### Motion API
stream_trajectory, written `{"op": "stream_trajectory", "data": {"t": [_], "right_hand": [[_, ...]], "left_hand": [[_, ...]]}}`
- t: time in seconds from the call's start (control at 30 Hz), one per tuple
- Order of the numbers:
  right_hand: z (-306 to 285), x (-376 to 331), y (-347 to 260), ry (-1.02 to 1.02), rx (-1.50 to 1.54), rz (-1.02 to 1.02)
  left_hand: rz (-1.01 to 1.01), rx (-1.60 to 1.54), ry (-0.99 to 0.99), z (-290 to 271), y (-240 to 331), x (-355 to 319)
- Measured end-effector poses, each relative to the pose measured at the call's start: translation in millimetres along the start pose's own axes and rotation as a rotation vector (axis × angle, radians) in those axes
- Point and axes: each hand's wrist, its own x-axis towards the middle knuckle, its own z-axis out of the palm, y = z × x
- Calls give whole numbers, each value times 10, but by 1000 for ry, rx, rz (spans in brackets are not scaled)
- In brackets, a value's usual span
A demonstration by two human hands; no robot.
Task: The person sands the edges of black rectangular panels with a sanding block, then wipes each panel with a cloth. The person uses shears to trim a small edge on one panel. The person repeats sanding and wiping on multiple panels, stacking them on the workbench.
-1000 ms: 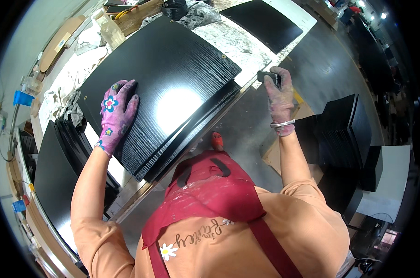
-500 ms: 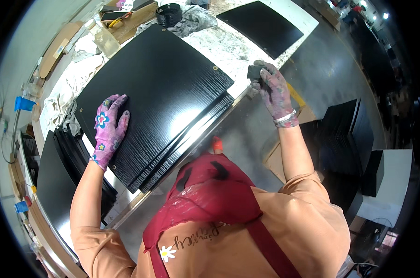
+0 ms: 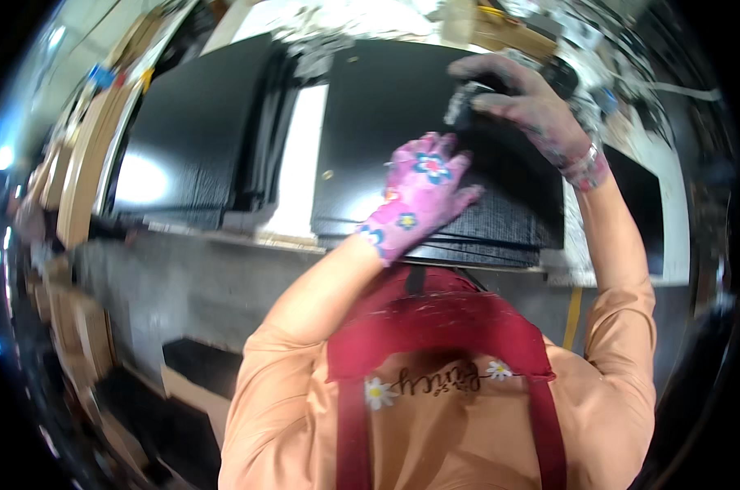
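A stack of black panels (image 3: 362,106) with a ridged front part lies on the white worktable (image 3: 303,155) before me. My left hand (image 3: 427,192), in a pink flowered glove, rests on the top panel with its fingers apart. Above the same panel, to the right of the left hand, my right hand (image 3: 525,106) is in a stained pink glove. Its thumb and fingers grip a small dark block (image 3: 463,106), whose near side looks greyish and blurred. Small brass-coloured rings mark the panel's left side.
Another stack of black panels (image 3: 194,135) stands left, a single black panel (image 3: 641,204) right. Rags (image 3: 329,28), a clear bottle (image 3: 460,23), a wooden box (image 3: 500,34) and a black roll (image 3: 561,77) line the back. Brown boards (image 3: 100,155) run along the far left.
My view has turned left, so the stack now lies squarely ahead. My right hand has come from beyond the panel's right edge to over it, still with the dark block.
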Motion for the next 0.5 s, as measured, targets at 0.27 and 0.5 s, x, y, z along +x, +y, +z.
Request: {"op": "stream_trajectory", "data": {"t": [0.27, 0.5], "right_hand": [[1503, 1299, 139, -804, -235, -20], [1848, 1480, 289, -1081, -388, -29]], "left_hand": [[-114, -148, 88, 165, -68, -32], [-96, -158, 182, 334, -145, -114]]}}
